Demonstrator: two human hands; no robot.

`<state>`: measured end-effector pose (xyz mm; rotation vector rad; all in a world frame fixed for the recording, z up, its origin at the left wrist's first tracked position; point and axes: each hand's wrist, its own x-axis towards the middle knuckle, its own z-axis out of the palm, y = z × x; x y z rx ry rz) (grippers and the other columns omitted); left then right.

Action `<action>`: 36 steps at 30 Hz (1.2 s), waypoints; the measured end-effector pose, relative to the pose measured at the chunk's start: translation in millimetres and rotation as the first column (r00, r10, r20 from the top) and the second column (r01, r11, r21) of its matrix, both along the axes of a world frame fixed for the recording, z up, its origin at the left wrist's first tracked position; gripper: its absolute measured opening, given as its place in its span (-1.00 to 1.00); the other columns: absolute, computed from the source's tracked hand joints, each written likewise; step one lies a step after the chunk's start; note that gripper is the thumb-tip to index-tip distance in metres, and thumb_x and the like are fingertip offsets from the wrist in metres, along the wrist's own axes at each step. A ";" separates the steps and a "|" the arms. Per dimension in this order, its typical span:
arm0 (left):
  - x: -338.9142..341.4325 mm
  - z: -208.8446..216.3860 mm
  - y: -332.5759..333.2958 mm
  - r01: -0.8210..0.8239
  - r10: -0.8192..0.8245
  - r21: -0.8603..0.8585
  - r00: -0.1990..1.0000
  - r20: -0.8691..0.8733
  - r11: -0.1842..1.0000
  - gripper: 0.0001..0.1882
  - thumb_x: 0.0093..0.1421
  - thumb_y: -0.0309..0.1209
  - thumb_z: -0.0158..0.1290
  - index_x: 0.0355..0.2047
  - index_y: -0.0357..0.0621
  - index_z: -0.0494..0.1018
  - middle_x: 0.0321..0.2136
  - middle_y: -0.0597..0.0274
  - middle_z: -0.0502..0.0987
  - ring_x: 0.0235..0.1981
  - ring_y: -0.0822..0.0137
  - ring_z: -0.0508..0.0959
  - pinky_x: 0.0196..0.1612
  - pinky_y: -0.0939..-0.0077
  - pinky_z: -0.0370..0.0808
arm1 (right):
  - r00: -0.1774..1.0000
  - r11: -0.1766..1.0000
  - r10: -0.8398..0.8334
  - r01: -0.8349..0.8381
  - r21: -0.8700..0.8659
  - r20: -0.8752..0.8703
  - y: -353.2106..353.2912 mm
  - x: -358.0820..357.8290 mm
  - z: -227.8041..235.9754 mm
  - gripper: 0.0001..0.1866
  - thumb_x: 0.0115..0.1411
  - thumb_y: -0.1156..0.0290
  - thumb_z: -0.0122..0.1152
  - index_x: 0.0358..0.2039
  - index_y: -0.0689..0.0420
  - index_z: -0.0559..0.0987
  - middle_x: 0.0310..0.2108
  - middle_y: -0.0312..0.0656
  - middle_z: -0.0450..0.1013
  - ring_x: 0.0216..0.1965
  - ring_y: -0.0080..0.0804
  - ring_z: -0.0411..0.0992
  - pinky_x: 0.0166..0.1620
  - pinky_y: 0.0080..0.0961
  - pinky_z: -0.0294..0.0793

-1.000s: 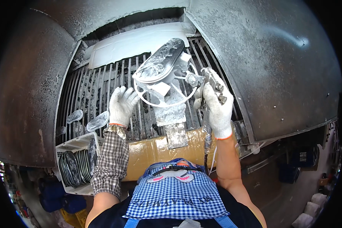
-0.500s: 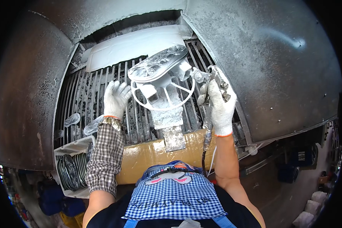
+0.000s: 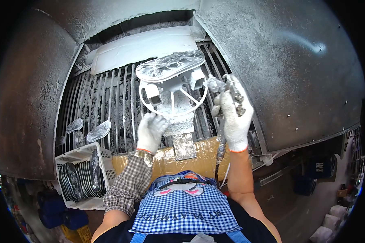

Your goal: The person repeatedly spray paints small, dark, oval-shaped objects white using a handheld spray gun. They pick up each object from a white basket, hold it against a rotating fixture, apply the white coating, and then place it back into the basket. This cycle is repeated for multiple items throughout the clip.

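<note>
Dark metal walls (image 3: 296,81), dusted with pale powder, enclose the workspace on three sides. Between them spreads a slatted grating (image 3: 117,105), its bars and gaps crusted grey-white. A shiny brown wrapped strip (image 3: 202,152) lines its near edge; a white sheet (image 3: 142,46) lies at the back. At near left, a white crate (image 3: 108,167) holds upright oval pieces. Above the grating's middle, a white spoked wheel (image 3: 173,99) carries a film-covered oval piece (image 3: 170,67). The right hand (image 3: 236,117), gloved, has its fingers wrapped around a crusted spray gun (image 3: 216,84); the left hand (image 3: 151,131), also gloved, is by the wheel's near rim, fingers loose, contact unclear. Two smaller ovals (image 3: 98,131) lie left on the bars.
</note>
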<state>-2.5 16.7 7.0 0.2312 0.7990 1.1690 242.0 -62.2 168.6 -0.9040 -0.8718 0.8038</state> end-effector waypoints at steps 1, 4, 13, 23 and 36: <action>5.7 -4.2 -4.6 0.022 -0.022 0.013 1.000 0.014 1.000 -0.59 0.49 -0.06 -0.01 -0.05 -0.20 0.51 -0.07 -0.04 0.59 -0.01 -0.02 0.59 0.11 0.02 0.57 | 0.998 1.000 0.018 -0.017 -0.015 0.055 1.0 -3.7 -2.8 -0.45 0.45 0.52 0.23 0.39 0.36 0.36 -0.14 -0.22 0.58 -0.39 -0.67 0.47 -0.34 -0.70 0.50; 19.4 -0.4 -16.9 0.056 -0.061 0.055 0.994 0.089 0.997 -0.45 0.48 -0.01 0.00 0.12 -0.31 0.45 0.10 -0.20 0.54 0.17 -0.15 0.54 0.26 -0.05 0.51 | 0.994 0.994 0.082 -0.076 -0.075 0.073 -2.4 -16.7 -2.7 -0.44 0.41 0.49 0.27 0.36 0.39 0.41 -0.09 -0.16 0.61 -0.35 -0.62 0.53 -0.25 -0.66 0.56; 13.9 17.7 -14.9 0.058 -0.067 0.076 0.989 0.134 0.995 -0.48 0.49 -0.07 0.01 0.16 -0.31 0.42 0.13 -0.23 0.53 0.15 -0.16 0.56 0.26 -0.08 0.52 | 0.994 0.993 0.087 -0.081 -0.089 0.072 -8.7 -14.5 -1.7 -0.45 0.44 0.48 0.24 0.39 0.36 0.40 -0.16 -0.21 0.60 -0.29 -0.61 0.51 -0.20 -0.61 0.55; -5.3 10.3 -6.3 0.030 -0.046 0.124 0.990 0.132 0.992 -0.42 0.53 -0.04 -0.09 0.19 -0.37 0.45 0.17 -0.32 0.54 0.15 -0.17 0.59 0.27 -0.08 0.53 | 0.996 0.999 0.027 -0.030 -0.025 -0.090 -10.8 -0.8 5.0 -0.46 0.47 0.51 0.22 0.41 0.31 0.36 -0.27 -0.27 0.55 -0.37 -0.68 0.46 -0.35 -0.69 0.52; -27.9 21.0 7.1 -0.052 0.043 0.090 0.994 0.102 0.995 -0.35 0.46 -0.01 0.04 0.24 -0.39 0.34 0.18 -0.44 0.49 0.16 -0.24 0.58 0.23 -0.13 0.56 | 1.000 0.999 -0.019 0.019 -0.027 0.007 -41.4 9.4 10.5 -0.43 0.49 0.51 0.17 0.44 0.36 0.30 -0.20 -0.23 0.53 -0.30 -0.67 0.44 -0.27 -0.67 0.53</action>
